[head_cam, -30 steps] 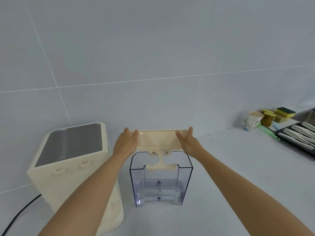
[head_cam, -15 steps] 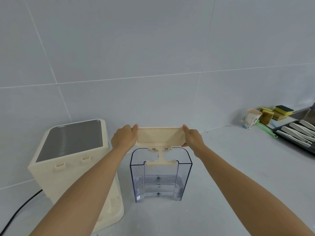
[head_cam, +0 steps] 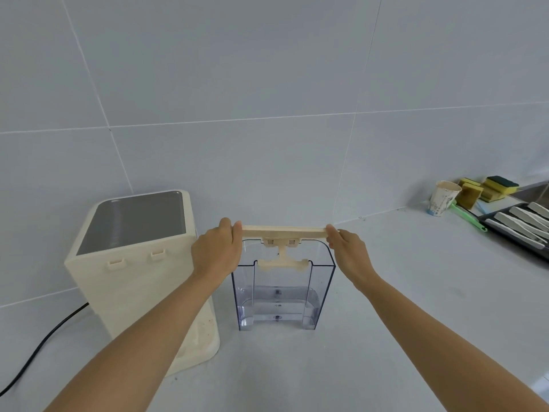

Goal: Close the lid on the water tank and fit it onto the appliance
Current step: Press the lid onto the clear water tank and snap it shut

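Observation:
A clear plastic water tank [head_cam: 282, 295] stands on the counter, a little water in its bottom. Its cream lid [head_cam: 283, 232] lies nearly flat over the tank's open top, hinged to a cream bracket on the near wall. My left hand [head_cam: 218, 254] pinches the lid's left end and my right hand [head_cam: 350, 257] pinches its right end. The cream appliance [head_cam: 133, 263] with a grey top panel stands just left of the tank, two small tabs on its near face.
A black power cord [head_cam: 44, 340] runs from the appliance to the lower left. At the far right stand a paper cup [head_cam: 444, 200], yellow sponges [head_cam: 487, 188], a green-handled tool [head_cam: 468, 217] and a dark tray [head_cam: 517, 233] of flat white pieces. A tiled wall backs the counter.
Both hands have swung the lid down from a tilted, raised position to almost level over the tank's top. The tank and the appliance have stayed in place.

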Action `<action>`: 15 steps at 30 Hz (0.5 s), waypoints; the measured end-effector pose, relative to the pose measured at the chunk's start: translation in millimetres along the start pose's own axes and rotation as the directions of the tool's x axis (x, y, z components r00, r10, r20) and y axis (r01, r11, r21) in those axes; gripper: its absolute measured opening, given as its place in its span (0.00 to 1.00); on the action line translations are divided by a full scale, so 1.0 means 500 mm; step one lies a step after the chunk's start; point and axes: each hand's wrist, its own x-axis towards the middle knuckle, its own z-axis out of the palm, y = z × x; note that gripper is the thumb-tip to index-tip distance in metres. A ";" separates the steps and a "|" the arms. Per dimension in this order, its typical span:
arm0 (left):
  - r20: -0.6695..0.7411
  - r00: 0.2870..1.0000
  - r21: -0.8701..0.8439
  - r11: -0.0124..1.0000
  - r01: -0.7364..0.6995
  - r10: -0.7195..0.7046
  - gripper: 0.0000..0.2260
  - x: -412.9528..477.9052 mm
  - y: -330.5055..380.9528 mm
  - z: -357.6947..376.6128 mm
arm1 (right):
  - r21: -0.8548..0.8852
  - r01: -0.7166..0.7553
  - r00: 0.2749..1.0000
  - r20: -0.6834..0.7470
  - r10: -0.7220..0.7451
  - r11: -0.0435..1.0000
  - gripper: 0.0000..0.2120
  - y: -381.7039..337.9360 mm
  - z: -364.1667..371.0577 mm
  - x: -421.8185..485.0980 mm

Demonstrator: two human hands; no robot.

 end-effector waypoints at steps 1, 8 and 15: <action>-0.011 1.000 -0.011 1.000 0.006 -0.006 0.14 -0.011 0.001 0.002 | 0.000 0.009 1.000 0.003 -0.009 1.000 0.24 0.003 0.001 -0.010; -0.078 0.997 -0.044 0.999 -0.015 0.012 0.14 -0.078 -0.013 0.022 | -0.027 0.057 0.998 0.033 -0.056 0.998 0.17 0.048 0.019 -0.047; -0.048 0.997 -0.070 0.996 0.062 -0.065 0.09 -0.107 -0.015 0.041 | -0.081 0.034 0.998 0.063 -0.029 0.996 0.20 0.079 0.030 -0.060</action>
